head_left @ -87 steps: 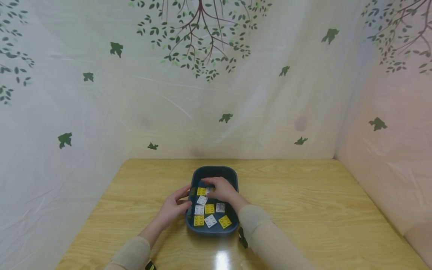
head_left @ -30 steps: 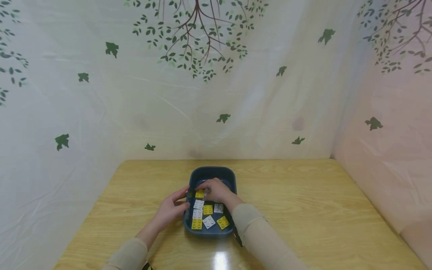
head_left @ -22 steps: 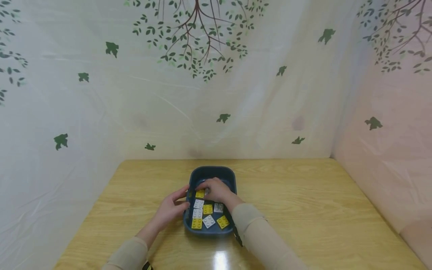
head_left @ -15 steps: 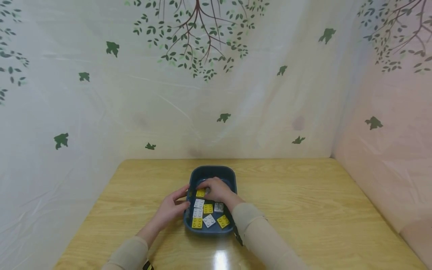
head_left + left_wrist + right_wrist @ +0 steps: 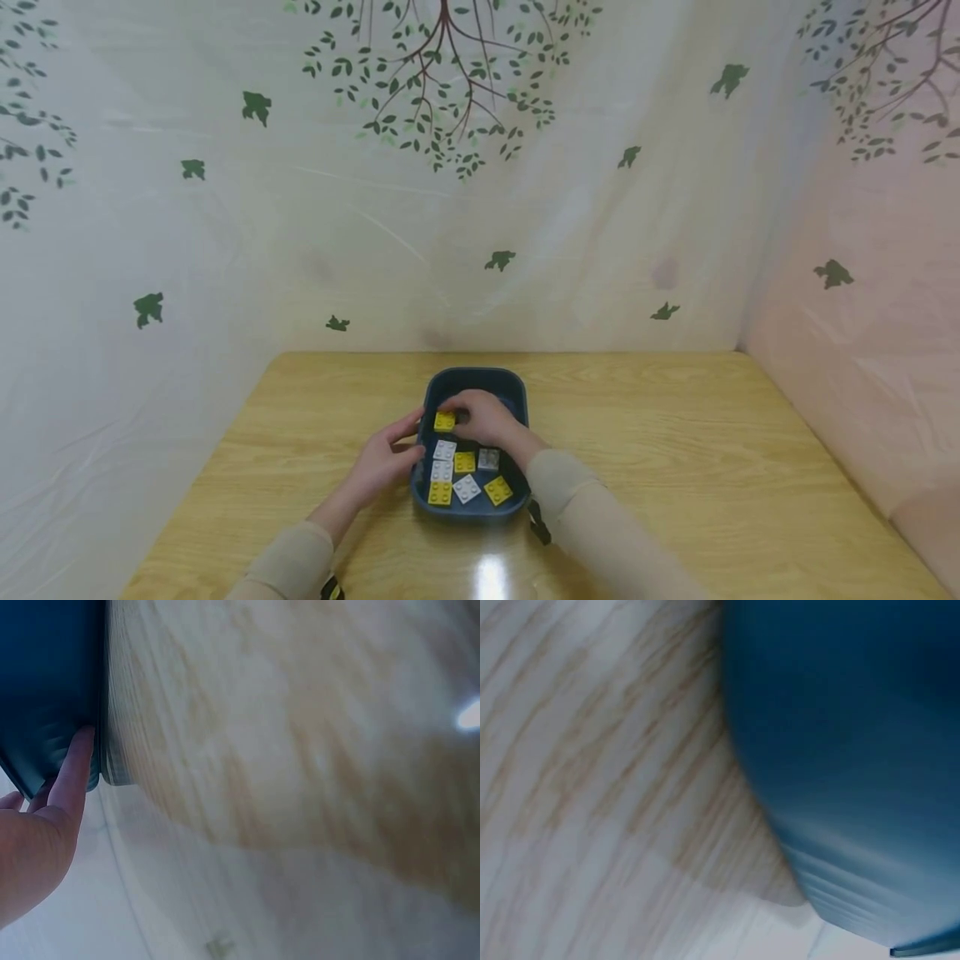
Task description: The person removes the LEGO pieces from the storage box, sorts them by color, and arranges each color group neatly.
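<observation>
Seven bricks (image 5: 467,489) crowd the near end of the blue tray (image 5: 471,514); beyond them the right hand (image 5: 486,417), hiding some tray floor, pinches a yellow brick (image 5: 444,422). The left hand (image 5: 383,460), fingers extended, touches the tray's side.

Sleeves (image 5: 288,560) cropped below, tray (image 5: 855,795) cropped in wrist views

Yellow brick (image 5: 444,422) (studs up) in blue tray (image 5: 472,517).
</observation>
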`<action>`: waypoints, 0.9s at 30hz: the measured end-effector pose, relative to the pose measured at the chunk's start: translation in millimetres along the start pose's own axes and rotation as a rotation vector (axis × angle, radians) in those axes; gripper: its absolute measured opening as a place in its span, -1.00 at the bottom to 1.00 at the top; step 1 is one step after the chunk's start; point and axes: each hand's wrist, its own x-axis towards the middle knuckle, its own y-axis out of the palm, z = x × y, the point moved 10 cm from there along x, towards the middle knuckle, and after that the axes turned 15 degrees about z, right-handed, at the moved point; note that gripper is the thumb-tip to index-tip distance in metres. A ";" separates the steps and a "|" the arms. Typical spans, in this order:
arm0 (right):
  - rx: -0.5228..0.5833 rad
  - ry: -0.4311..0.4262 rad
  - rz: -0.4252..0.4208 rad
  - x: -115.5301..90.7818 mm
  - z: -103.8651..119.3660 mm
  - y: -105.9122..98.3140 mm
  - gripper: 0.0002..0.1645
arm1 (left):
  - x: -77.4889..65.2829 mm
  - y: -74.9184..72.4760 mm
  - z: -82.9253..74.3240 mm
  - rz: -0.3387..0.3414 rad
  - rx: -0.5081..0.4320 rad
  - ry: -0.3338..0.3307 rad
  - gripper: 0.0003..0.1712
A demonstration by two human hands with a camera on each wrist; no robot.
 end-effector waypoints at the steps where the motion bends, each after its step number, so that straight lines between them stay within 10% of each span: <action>1: 0.011 -0.002 -0.003 -2.4 1.6 -1.8 -0.56 | -0.2 0.1 -0.1 -0.002 0.004 -0.002 -0.30; 14: 0.032 -0.178 -0.115 -49.8 15.7 -36.7 -0.54 | 0.2 1.7 1.0 -0.015 0.046 -0.002 -0.27; 27: 0.111 -0.102 -0.208 -98.8 -24.3 -53.6 -0.54 | 2.0 1.4 4.5 -0.032 0.037 -0.014 -0.27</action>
